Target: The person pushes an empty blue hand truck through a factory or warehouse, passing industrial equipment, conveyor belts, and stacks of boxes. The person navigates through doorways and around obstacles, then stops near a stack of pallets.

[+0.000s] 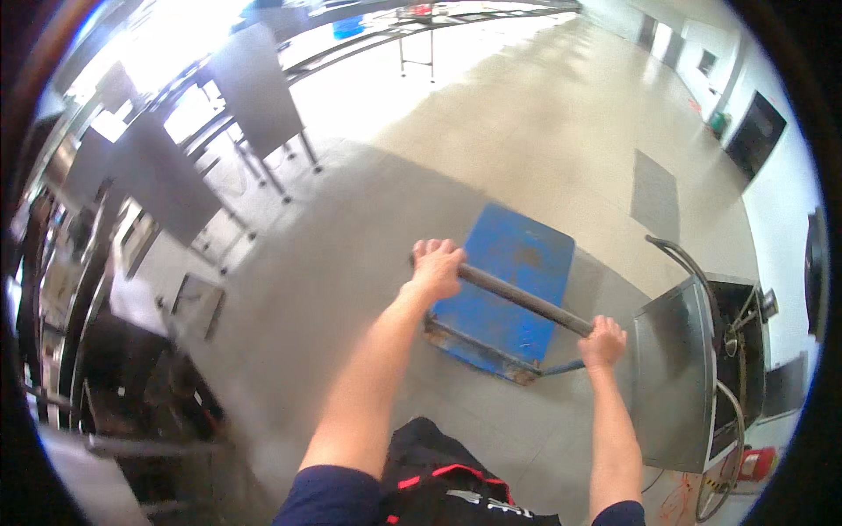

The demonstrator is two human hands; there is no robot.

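Fingers (433,247) of the left hand (437,272) are curled over the left end of the handle bar (526,301); those of the right hand (603,343) close around its right end. Both grips hold the bar, knuckles up, arms reaching forward and well apart. Thumbs: placement not clear enough to record.

Trolley location: the blue deck (520,235) lies low over the floor (351,289), ahead of the person, its long side angled away to the upper right. Handle bar stands raised above the deck's near part, crossing it in this view. Brown marks on the deck; wheels cannot be made out.

Surroundings: metal cabinet (674,377) just right of the right hand in this view, with a dark hose (688,263) looped over its top. Grey upright panels (167,175) stand to the left, well apart from the trolley. Paler floor extends ahead.

Step in hand (judgement): guiding the trolley by its handle, two-handed. Whether it is rolling at this instant cannot be told.

Next move (judgement): calls for even pressure from both hands to hold a heading, with more care on the right, where the cabinet leaves less room for a turning deck.
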